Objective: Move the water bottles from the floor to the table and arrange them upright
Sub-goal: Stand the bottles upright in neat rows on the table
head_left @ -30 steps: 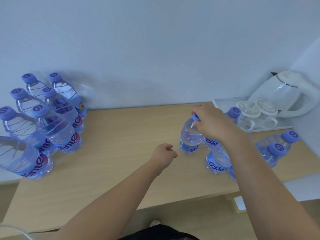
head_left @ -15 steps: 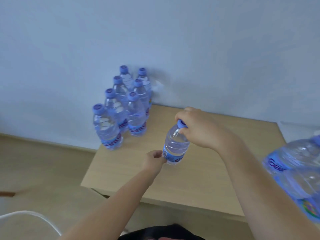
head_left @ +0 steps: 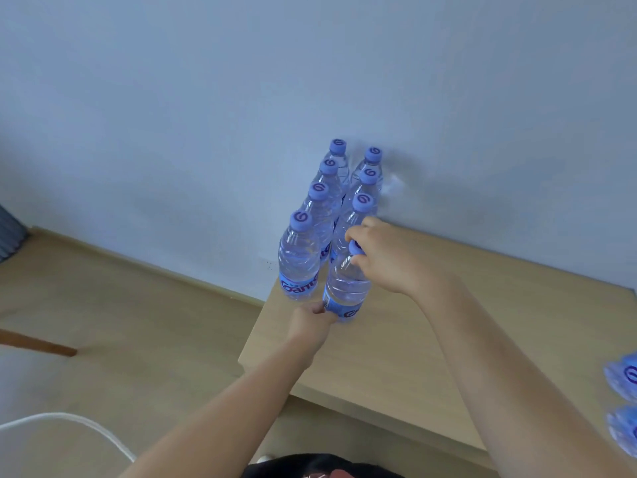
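Observation:
A clear water bottle [head_left: 346, 288] with a blue cap stands upright near the left end of the wooden table [head_left: 448, 326]. My right hand [head_left: 386, 257] grips its cap from above. My left hand [head_left: 312, 320] holds its base, fingers curled against the blue label. Just behind it, several matching bottles [head_left: 300, 260] stand upright in two rows running back to the wall. The held bottle sits at the front of the right row, beside the front bottle of the left row.
Two more blue bottle caps [head_left: 625, 377] show at the right frame edge. The table's left edge drops to a wooden floor [head_left: 138, 322]. A white cable [head_left: 69, 422] lies on the floor at lower left. The wall stands right behind the bottle rows.
My right hand carried the bottle leftward across the table to the two rows. My left hand came up and took hold of its base. The camera swung left.

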